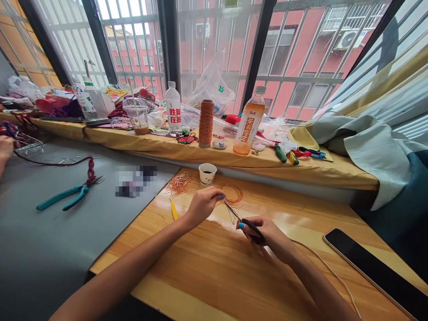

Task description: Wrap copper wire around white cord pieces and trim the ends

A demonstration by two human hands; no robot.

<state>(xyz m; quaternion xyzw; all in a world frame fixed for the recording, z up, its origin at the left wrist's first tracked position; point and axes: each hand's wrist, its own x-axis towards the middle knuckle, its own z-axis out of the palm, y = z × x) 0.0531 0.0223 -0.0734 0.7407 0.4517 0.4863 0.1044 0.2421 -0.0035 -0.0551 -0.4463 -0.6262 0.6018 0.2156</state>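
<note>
My right hand grips the black handles of a pair of scissors, whose metal blades point up and left at my left fingertips. My left hand is closed in a pinch at the blade tips, on what looks like a thin wire hanging just below. Behind the pinch, a coil of copper-coloured wire lies on the wooden table. A pile of short copper wire pieces is left of a paper cup with dark contents. A yellow tool, perhaps tweezers, is partly hidden behind my left forearm.
A phone and a pale cable lie at the right. Teal-handled pliers rest on the grey table, where another person's hand shows. The sill holds a wire-wound spool, a water bottle and a drink bottle.
</note>
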